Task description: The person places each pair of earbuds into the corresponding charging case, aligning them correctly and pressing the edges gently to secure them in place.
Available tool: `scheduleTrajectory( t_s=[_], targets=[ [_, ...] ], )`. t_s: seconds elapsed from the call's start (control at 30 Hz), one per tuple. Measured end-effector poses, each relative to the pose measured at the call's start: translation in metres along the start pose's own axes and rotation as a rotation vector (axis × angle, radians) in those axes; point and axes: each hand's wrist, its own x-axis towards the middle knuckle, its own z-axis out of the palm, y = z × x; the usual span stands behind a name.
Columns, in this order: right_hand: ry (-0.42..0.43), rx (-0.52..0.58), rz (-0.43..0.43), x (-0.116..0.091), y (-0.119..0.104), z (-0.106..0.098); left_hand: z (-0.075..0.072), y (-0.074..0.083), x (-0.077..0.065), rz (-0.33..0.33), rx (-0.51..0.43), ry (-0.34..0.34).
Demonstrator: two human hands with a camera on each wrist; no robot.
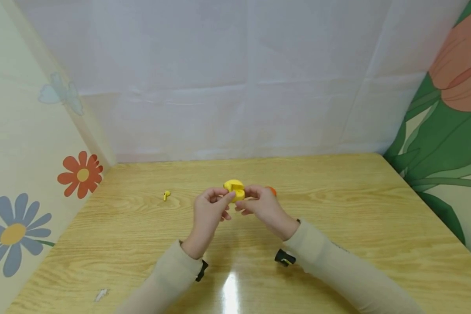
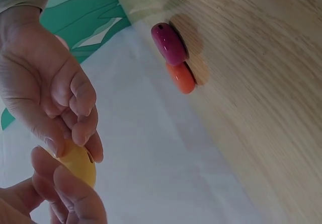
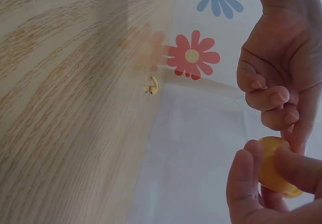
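Note:
A small yellow earbud case [image 1: 238, 194], its lid raised, is held above the table between both hands. My left hand [image 1: 209, 213] pinches its left side, thumb at the front. From the right, my right hand [image 1: 267, 207] grips the other side with thumb and fingers. In the left wrist view the case [image 2: 80, 166] is partly covered by fingers, and in the right wrist view the case [image 3: 271, 168] shows its rounded shell. What lies inside cannot be made out. One yellow earbud [image 1: 166, 195] lies on the table, left of the hands.
An orange case [image 2: 182, 78] and a magenta case [image 2: 169, 44] sit on the wooden table [image 1: 337, 196], mostly hidden behind the right hand in the head view. A white sheet [image 1: 235, 87] hangs behind the table. A pale mark [image 1: 101, 295] shows near the front left.

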Motion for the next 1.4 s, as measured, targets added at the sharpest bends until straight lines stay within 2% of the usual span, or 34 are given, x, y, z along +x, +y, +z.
scheduleTrajectory(
  t_s=[0.3,0.47,0.83,1.03,1.27,1.4],
  targets=[
    [0.007,-0.005,0.003,0.0,-0.002,-0.001,-0.003,0.001,0.0,-0.001,0.045,0.005],
    [0.015,-0.006,0.008,0.001,-0.001,-0.001,-0.01,-0.002,0.003,-0.012,0.068,0.013],
    [0.03,-0.006,0.023,0.002,0.0,-0.004,-0.041,-0.007,0.01,-0.047,0.133,0.059],
    [0.03,-0.006,0.024,0.002,0.001,-0.006,-0.058,-0.007,0.013,-0.084,0.153,0.051],
    [0.023,-0.007,0.014,0.003,0.003,-0.007,-0.078,-0.011,0.02,-0.133,0.234,0.025],
    [0.027,-0.009,0.015,0.004,0.003,-0.008,-0.091,-0.016,0.026,-0.158,0.265,0.032]
  ],
)
